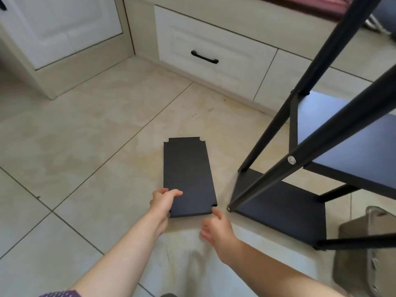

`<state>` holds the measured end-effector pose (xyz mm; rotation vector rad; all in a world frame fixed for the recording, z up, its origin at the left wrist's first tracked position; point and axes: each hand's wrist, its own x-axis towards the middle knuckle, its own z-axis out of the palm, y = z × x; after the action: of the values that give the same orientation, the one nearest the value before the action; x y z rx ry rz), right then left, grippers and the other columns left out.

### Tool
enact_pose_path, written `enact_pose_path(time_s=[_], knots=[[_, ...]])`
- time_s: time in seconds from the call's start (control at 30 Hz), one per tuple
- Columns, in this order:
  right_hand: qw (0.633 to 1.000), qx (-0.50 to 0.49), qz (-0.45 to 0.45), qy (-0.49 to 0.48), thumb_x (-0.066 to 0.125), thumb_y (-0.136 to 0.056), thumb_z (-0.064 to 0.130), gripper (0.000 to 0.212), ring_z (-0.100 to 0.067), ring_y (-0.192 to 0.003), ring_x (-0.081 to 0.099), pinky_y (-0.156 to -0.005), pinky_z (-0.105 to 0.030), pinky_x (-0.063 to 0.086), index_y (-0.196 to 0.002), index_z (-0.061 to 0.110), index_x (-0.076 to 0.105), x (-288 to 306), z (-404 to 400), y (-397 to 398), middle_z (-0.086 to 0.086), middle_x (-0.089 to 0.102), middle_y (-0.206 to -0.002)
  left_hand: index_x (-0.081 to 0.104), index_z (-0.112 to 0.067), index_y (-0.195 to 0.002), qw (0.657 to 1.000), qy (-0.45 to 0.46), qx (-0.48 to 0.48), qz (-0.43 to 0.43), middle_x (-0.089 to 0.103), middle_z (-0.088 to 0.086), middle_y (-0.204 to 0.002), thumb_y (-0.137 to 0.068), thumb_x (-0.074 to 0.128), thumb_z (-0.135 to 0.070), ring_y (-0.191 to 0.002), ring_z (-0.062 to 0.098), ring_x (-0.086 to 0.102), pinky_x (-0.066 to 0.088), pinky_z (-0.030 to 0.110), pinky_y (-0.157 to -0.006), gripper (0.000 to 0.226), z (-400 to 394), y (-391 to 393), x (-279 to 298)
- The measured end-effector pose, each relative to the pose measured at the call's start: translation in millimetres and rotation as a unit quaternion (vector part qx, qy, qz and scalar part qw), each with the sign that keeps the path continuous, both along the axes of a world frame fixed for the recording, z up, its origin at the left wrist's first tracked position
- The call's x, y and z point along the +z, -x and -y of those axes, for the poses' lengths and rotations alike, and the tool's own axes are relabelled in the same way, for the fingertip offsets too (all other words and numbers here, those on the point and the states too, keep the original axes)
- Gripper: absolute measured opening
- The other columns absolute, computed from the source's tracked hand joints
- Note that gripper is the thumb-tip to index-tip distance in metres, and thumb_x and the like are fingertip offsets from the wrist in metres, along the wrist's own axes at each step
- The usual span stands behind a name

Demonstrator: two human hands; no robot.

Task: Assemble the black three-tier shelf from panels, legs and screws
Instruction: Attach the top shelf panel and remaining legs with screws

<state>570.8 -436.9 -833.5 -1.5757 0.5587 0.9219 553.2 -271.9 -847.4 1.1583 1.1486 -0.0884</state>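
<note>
On floor: loose panel (187,176), your left hand (164,199) gripping its near corner, right hand (215,229) open beside; lift level.

Large glossy beige floor tiles (102,133) with thin dark grout lines cover the room, faintly stained with yellowish patches near the centre. At 11 o'clock stands a cream cabinet (64,28) with a white panelled door, its base meeting the floor at an angle. From 12 to 2 o'clock runs a low built-in bench unit; its white drawer (214,50) has a raised panel front and a curved black handle (204,57), and a plain white drawer front (285,76) sits just beside it. A reddish cushion (317,5) lies on top of the unit at 1 o'clock. A grey-brown bag (364,249) rests on the floor at 4 o'clock. Soft, even daylight reflects off the tiles.
</note>
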Motion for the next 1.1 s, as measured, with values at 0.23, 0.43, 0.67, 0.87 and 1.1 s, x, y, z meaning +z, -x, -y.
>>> enact_pose_path(time_s=[0.23, 0.43, 0.67, 0.87, 1.1], knots=[[0.978, -0.19, -0.021, -0.084, 0.063, -0.093, 0.002, 0.052, -0.025, -0.091, 0.067, -0.094, -0.038, 0.054, -0.136, 0.007, 0.035, 23.7, -10.7, -20.4, -0.014, 0.062, -0.101, 0.041, -0.017, -0.127, 0.999, 0.025, 0.019, -0.005, 0.056, 0.008, -0.121, -0.095, 0.065, -0.022, -0.086, 0.021, 0.066, 0.041, 0.036, -0.082, 0.04, -12.5, 5.1, 12.9], [0.977, -0.157, -0.023, -0.145, 0.065, -0.093, 0.008, 0.013, -0.027, -0.085, 0.073, -0.069, -0.032, 0.057, -0.106, 0.006, 0.063, 39.6, -10.7, -27.2, -0.012, 0.074, -0.092, 0.065, -0.015, -0.097, 0.998, 0.06, -0.013, 0.023, 0.069, 0.0, -0.082, -0.096, 0.066, -0.026, -0.066, 0.014, 0.062, 0.039, 0.024, -0.057, 0.011, -11.0, -1.0, 32.2], [0.974, -0.154, -0.035, -0.16, 0.061, -0.094, 0.0, 0.015, -0.035, -0.085, 0.074, -0.082, -0.046, 0.059, -0.108, 0.0, 0.06, 72.3, -22.0, -36.0, -0.02, 0.072, -0.105, 0.065, -0.009, -0.094, 0.993, 0.102, 0.04, 0.048, 0.065, 0.006, -0.078, -0.092, 0.07, -0.016, -0.067, 0.018, 0.057, 0.049, 0.022, -0.046, 0.009, -10.7, 4.6, 55.7], [0.975, -0.114, -0.036, -0.185, 0.059, -0.094, -0.002, 0.014, -0.035, -0.081, 0.075, -0.065, -0.043, 0.062, -0.108, -0.007, 0.059, 124.8, -19.8, -32.7, -0.025, 0.071, -0.105, 0.066, -0.004, -0.101, 0.977, 0.172, 0.077, 0.103, 0.066, 0.012, -0.091, -0.09, 0.07, -0.013, -0.077, 0.024, 0.062, 0.057, 0.03, -0.061, 0.014, -8.7, 27.8, 90.4], [0.978, -0.099, -0.031, -0.182, 0.062, -0.091, -0.004, 0.012, -0.036, -0.068, 0.074, -0.053, -0.045, 0.06, -0.101, -0.007, 0.057, 200.3, -5.9, -11.3, -0.027, 0.07, -0.098, 0.058, 0.002, -0.124, 0.965, 0.19, 0.103, 0.146, 0.064, 0.02, -0.117, -0.099, 0.058, -0.011, -0.084, 0.026, 0.063, 0.059, 0.026, -0.052, 0.029, -11.1, 56.0, 152.5]])
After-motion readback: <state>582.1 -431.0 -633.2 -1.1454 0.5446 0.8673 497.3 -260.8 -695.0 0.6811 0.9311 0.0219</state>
